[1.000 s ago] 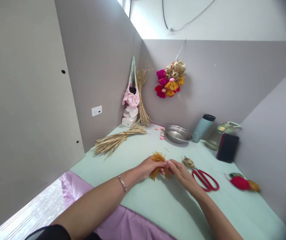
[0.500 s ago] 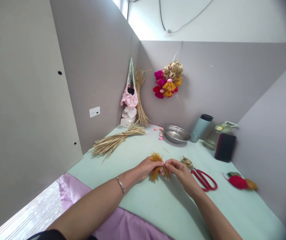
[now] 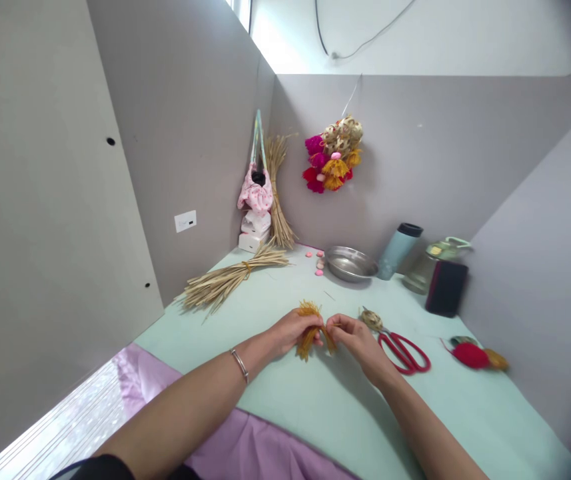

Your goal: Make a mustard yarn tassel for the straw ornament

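Note:
My left hand (image 3: 299, 330) is closed around a bundle of mustard-yellow yarn (image 3: 306, 348), a tassel whose loose ends fan out above and below the fingers. Just to its right, my right hand (image 3: 348, 333) pinches a thin strand of yarn between thumb and fingertips, close against the tassel. Part of the tassel is hidden behind the left fingers. Beyond the right hand lie red-handled scissors (image 3: 404, 353), with a small woven straw ball (image 3: 371, 320) over their blades.
A tied straw bundle (image 3: 230, 279) lies at the left. Behind are pink pieces (image 3: 319, 272), a steel bowl (image 3: 351, 265), a blue tumbler (image 3: 399, 253), a green jug (image 3: 422, 270) and a dark phone-like slab (image 3: 446, 288). Red yarn (image 3: 470, 355) sits right. Colourful tassels (image 3: 332, 157) hang on the wall.
The view has shifted slightly, so everything sits a little higher and to the left. Both hands keep their hold at the tassel, with a slightly wider gap between the fingertips.

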A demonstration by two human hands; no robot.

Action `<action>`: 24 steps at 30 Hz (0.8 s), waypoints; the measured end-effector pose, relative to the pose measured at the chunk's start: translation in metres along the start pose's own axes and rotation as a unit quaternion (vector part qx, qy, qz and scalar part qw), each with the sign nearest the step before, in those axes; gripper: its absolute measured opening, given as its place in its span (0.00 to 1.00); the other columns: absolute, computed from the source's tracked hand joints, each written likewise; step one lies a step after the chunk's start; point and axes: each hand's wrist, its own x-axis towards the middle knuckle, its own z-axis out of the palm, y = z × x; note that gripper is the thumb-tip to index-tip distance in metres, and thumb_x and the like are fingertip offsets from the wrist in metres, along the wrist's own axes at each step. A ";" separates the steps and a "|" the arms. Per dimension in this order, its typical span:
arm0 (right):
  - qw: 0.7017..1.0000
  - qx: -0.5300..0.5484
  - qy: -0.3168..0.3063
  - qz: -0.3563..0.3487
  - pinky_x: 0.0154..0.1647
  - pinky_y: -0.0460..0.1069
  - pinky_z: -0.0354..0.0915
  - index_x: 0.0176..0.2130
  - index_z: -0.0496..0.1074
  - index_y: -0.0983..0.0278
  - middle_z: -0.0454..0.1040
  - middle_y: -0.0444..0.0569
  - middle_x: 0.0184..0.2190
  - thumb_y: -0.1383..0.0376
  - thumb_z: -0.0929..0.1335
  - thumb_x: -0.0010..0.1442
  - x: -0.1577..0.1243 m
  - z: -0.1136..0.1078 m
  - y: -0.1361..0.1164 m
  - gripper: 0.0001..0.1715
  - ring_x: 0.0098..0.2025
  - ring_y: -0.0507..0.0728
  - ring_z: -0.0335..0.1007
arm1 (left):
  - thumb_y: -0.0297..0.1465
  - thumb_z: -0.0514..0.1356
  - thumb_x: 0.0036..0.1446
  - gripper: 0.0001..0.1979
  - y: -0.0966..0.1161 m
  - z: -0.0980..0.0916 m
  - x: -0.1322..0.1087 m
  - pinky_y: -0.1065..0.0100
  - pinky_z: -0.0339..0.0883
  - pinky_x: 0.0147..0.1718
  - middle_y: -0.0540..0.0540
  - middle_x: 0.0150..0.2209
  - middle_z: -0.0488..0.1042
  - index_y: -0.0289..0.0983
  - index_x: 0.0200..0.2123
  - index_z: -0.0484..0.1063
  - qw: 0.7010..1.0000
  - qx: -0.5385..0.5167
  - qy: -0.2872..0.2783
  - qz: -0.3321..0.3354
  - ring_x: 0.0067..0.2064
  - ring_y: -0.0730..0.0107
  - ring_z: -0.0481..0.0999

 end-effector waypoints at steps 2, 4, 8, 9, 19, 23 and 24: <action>1.000 0.004 0.002 -0.001 0.29 0.47 0.57 0.28 0.70 0.64 0.70 0.41 0.20 0.61 0.68 0.52 0.000 0.000 0.000 0.08 0.24 0.51 0.62 | 0.32 0.64 0.46 0.08 -0.001 0.000 0.000 0.71 0.70 0.29 0.52 0.20 0.68 0.32 0.26 0.70 1.000 -0.009 -0.012 0.002 0.22 0.78 0.69; 1.000 0.007 0.004 -0.002 0.28 0.46 0.57 0.28 0.70 0.64 0.70 0.41 0.20 0.61 0.68 0.53 0.001 -0.001 0.001 0.08 0.24 0.51 0.61 | 0.34 0.66 0.45 0.11 -0.002 -0.001 0.001 0.71 0.69 0.29 0.50 0.22 0.69 0.31 0.28 0.71 1.000 -0.012 -0.024 0.004 0.24 0.78 0.70; 1.000 0.015 -0.003 -0.007 0.30 0.46 0.58 0.29 0.69 0.64 0.70 0.41 0.21 0.61 0.68 0.54 0.001 -0.001 0.001 0.08 0.25 0.51 0.62 | 0.37 0.69 0.41 0.16 -0.003 -0.003 0.002 0.72 0.67 0.28 0.51 0.22 0.69 0.32 0.29 0.71 0.999 -0.015 -0.032 0.013 0.24 0.77 0.70; 1.000 0.017 -0.008 -0.009 0.31 0.47 0.58 0.29 0.69 0.64 0.70 0.41 0.22 0.60 0.68 0.54 0.001 -0.001 0.001 0.09 0.26 0.52 0.62 | 0.37 0.69 0.41 0.17 -0.003 -0.004 0.003 0.73 0.66 0.28 0.51 0.21 0.68 0.32 0.29 0.71 0.999 -0.016 -0.031 0.017 0.24 0.77 0.70; 0.999 0.018 -0.039 -0.005 0.27 0.48 0.56 0.27 0.69 0.64 0.67 0.43 0.22 0.47 0.59 0.64 -0.001 0.000 0.003 0.27 0.23 0.52 0.58 | 0.40 0.67 0.45 0.17 -0.005 -0.002 0.002 0.74 0.63 0.29 0.52 0.21 0.69 0.33 0.29 0.70 0.997 0.009 -0.026 0.072 0.24 0.77 0.69; 0.999 0.013 -0.033 -0.007 0.24 0.47 0.53 0.24 0.67 0.64 0.64 0.42 0.19 0.48 0.64 0.60 0.000 -0.001 0.006 0.25 0.21 0.50 0.56 | 0.40 0.67 0.45 0.16 -0.005 -0.002 0.002 0.74 0.64 0.28 0.52 0.20 0.68 0.33 0.28 0.70 0.997 0.024 -0.026 0.065 0.23 0.77 0.69; 1.000 0.014 -0.021 -0.011 0.24 0.47 0.54 0.24 0.66 0.64 0.65 0.42 0.20 0.48 0.66 0.59 0.002 -0.002 0.008 0.23 0.21 0.50 0.57 | 0.40 0.67 0.45 0.16 -0.005 -0.002 0.003 0.74 0.64 0.28 0.53 0.20 0.68 0.33 0.28 0.70 0.997 0.025 -0.023 0.063 0.23 0.77 0.69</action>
